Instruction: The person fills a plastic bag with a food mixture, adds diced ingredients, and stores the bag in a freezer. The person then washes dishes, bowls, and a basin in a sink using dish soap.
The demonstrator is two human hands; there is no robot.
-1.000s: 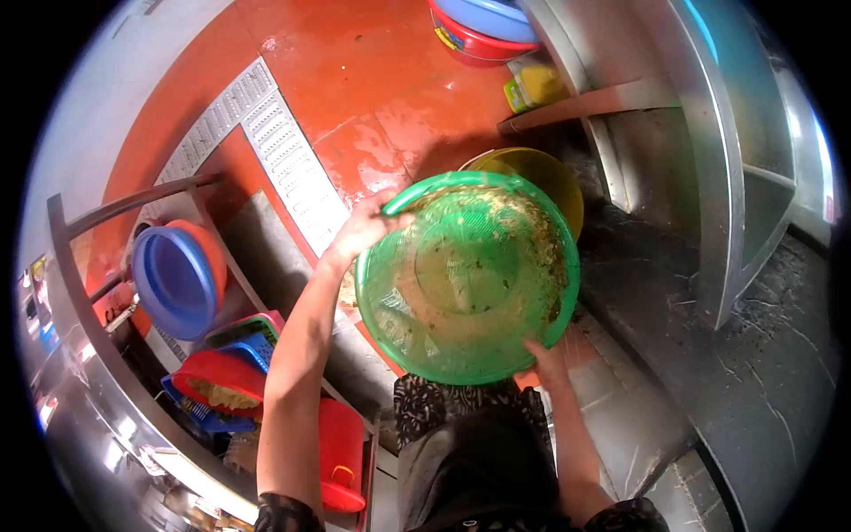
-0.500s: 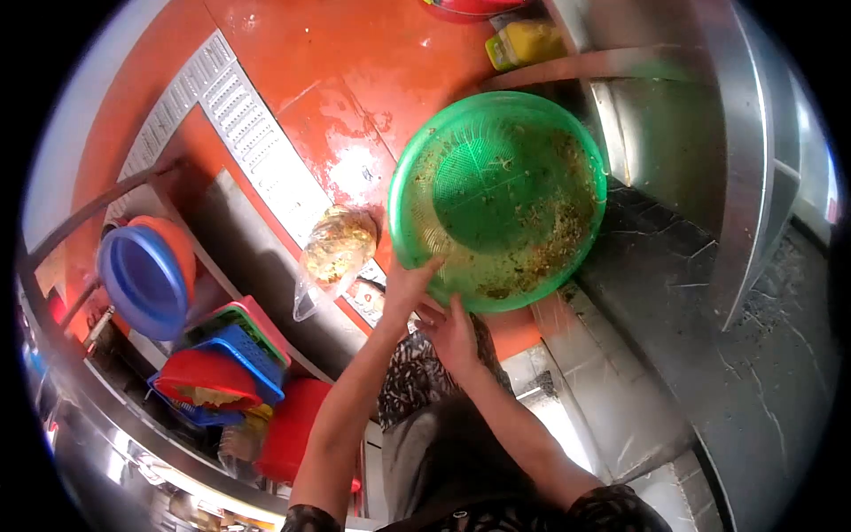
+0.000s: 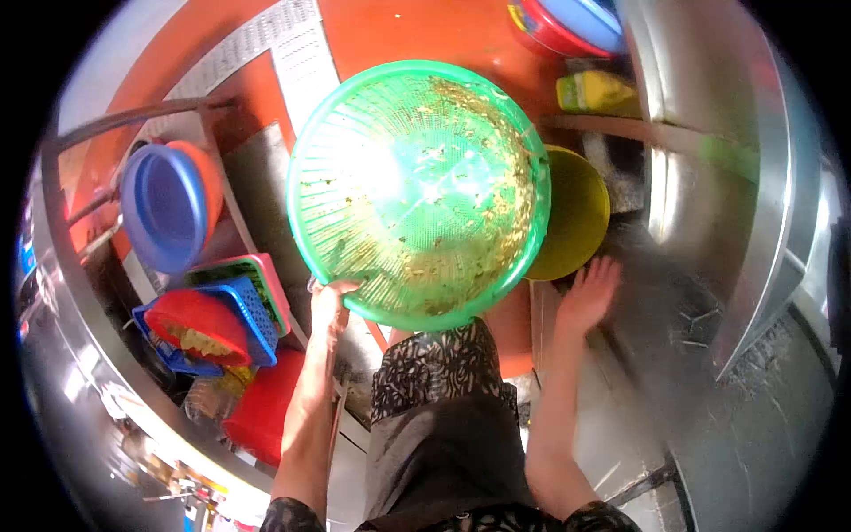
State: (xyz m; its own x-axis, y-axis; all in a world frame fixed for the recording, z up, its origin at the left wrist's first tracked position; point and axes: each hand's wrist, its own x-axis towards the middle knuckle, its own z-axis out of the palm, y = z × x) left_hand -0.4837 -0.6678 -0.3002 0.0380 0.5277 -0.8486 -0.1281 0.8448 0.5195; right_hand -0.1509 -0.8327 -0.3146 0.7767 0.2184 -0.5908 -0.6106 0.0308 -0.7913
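My left hand (image 3: 330,306) is closed on the near-left rim of a large round green plastic colander (image 3: 434,239), with the thumb over the edge. Yellowish-brown bits stick to the colander's slotted inner wall, mostly on the right and near sides. Strong light glares across its left half. My right hand (image 3: 589,293) is off the colander, palm down with fingers stretched out, holding nothing. Just beyond those fingertips is a yellow round container (image 3: 581,208), partly hidden behind the colander's right rim.
On the left rack are blue basins (image 3: 164,208), a red bowl (image 3: 197,328) with pale food and a blue basket (image 3: 257,319). A yellow jug (image 3: 596,93) and a red tub (image 3: 554,31) stand far right. The steel counter (image 3: 709,408) lies right.
The colander has moved left and nearer, still in my left hand. My right hand has swung right, away from it. The yellow container shows now; the plastic bag on the floor no longer does.
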